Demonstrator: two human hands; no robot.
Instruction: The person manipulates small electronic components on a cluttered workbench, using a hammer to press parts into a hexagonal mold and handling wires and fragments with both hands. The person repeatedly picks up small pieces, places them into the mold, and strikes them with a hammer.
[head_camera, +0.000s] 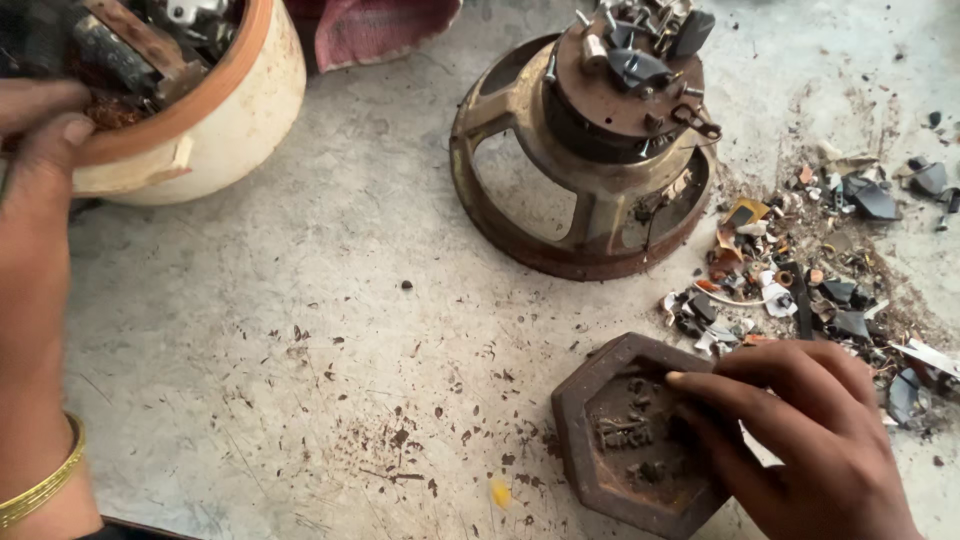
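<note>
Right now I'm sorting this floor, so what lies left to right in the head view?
left hand → cream bucket → rusty speaker frame → hexagonal iron weight → right hand → heap of broken scraps
</note>
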